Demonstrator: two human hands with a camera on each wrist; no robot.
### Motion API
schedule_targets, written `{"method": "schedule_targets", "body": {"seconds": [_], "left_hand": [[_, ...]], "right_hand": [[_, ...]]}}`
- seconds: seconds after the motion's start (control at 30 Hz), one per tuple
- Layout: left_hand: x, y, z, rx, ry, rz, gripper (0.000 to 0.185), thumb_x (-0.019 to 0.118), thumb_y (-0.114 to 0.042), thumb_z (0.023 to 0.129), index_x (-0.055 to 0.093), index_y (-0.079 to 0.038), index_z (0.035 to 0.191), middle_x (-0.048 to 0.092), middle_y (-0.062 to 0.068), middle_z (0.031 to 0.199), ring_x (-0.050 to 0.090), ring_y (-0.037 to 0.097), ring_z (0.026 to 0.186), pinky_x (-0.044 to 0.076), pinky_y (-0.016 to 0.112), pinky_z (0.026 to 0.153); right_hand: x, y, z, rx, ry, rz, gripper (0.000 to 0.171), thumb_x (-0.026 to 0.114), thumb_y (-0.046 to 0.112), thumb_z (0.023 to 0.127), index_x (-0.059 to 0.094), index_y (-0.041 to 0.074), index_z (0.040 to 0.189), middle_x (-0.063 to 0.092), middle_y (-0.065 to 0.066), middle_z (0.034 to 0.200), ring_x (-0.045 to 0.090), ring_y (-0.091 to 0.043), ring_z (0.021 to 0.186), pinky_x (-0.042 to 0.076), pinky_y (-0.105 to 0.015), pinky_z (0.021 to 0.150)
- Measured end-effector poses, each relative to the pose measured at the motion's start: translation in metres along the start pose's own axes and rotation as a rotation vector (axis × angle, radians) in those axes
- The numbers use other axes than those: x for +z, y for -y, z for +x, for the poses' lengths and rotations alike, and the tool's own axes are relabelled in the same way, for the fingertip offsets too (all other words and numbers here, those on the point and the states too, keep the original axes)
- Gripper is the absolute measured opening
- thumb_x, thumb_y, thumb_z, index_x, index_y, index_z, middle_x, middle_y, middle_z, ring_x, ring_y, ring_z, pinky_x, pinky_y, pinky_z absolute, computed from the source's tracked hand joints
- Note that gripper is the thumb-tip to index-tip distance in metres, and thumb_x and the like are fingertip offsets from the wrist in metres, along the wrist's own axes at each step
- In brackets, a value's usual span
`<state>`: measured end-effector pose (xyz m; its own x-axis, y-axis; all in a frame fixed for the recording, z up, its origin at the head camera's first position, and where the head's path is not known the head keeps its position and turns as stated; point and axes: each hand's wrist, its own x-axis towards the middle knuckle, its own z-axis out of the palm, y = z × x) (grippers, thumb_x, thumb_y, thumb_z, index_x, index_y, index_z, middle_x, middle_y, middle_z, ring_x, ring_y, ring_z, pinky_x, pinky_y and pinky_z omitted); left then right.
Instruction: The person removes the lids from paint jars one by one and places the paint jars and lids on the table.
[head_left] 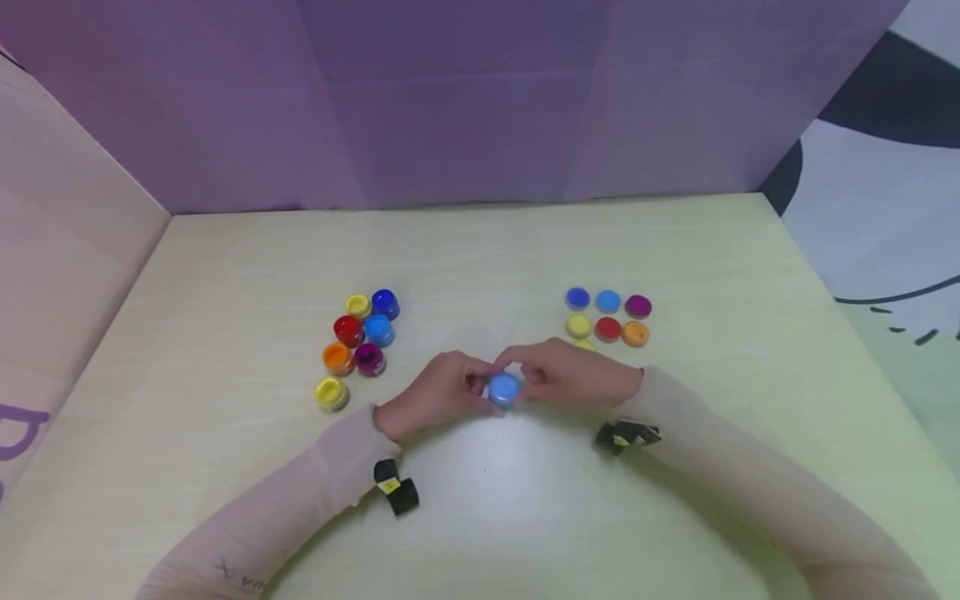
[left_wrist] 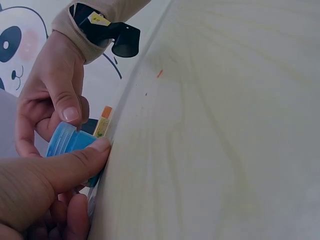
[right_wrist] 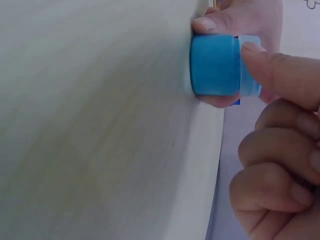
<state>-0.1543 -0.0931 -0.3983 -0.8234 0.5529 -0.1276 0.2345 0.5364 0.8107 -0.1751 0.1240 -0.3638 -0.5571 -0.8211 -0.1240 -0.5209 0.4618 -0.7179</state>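
Between the two hands, a small light-blue paint jar stands upright on the table, its pale blue lid on top. My left hand grips the jar's body from the left, thumb on the near side in the left wrist view. From the right, my right hand pinches the lid at its edge between thumb and index finger. The other right fingers are curled in beside it. In the right wrist view the jar's blue body shows below the lid.
Left of the hands stand several uncapped paint jars, among them a red jar, a purple jar and a yellow jar. Several loose lids lie beyond the right hand, including an orange lid; a yellow lid is partly hidden. A purple panel borders the back.
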Motion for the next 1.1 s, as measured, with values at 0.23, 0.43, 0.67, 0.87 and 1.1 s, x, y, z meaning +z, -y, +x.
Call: {"method": "schedule_targets", "body": {"seconds": [0.23,0.43,0.67,0.87,1.1], "left_hand": [[-0.001,0.000,-0.002,-0.021,0.032,-0.049,0.025,0.075,-0.020,0.081,0.072,-0.020,0.106,0.045,-0.002,0.059,0.047,0.015,0.065,0.038,0.023,0.061],[0.000,-0.001,0.000,-0.031,0.033,-0.044,0.031,0.073,-0.015,0.083,0.069,-0.018,0.114,0.044,-0.001,0.058,0.047,0.015,0.063,0.038,0.023,0.061],[0.001,-0.001,0.001,-0.017,0.026,-0.020,0.025,0.075,-0.020,0.081,0.073,-0.019,0.106,0.043,-0.003,0.057,0.045,0.014,0.062,0.035,0.022,0.058],[0.000,0.000,0.000,-0.018,0.024,-0.006,0.018,0.076,-0.024,0.080,0.073,-0.021,0.098,0.043,-0.003,0.057,0.045,0.014,0.063,0.035,0.023,0.060],[0.000,0.001,0.000,-0.040,0.026,-0.007,0.019,0.078,-0.026,0.078,0.072,-0.022,0.097,0.044,-0.002,0.058,0.047,0.016,0.065,0.035,0.025,0.061]], "right_hand": [[0.013,0.016,0.002,0.215,-0.090,-0.093,0.044,0.071,0.040,0.082,0.050,0.014,0.111,0.037,0.006,0.054,0.036,-0.009,0.046,0.029,-0.021,0.047],[0.022,0.031,0.004,0.303,-0.152,-0.217,0.045,0.070,0.045,0.081,0.047,0.009,0.094,0.036,0.005,0.054,0.037,-0.009,0.043,0.025,-0.020,0.044],[0.024,0.034,0.006,0.287,-0.173,-0.280,0.040,0.070,0.038,0.083,0.047,0.008,0.093,0.041,0.003,0.057,0.041,-0.010,0.047,0.028,-0.020,0.045],[0.020,0.035,0.006,0.258,-0.159,-0.278,0.035,0.072,0.028,0.084,0.055,0.006,0.106,0.044,0.004,0.057,0.040,-0.009,0.049,0.033,-0.020,0.047],[0.014,0.033,0.003,0.172,-0.127,-0.257,0.037,0.070,0.019,0.085,0.056,0.004,0.116,0.041,0.006,0.058,0.039,-0.007,0.053,0.033,-0.018,0.052]]}}
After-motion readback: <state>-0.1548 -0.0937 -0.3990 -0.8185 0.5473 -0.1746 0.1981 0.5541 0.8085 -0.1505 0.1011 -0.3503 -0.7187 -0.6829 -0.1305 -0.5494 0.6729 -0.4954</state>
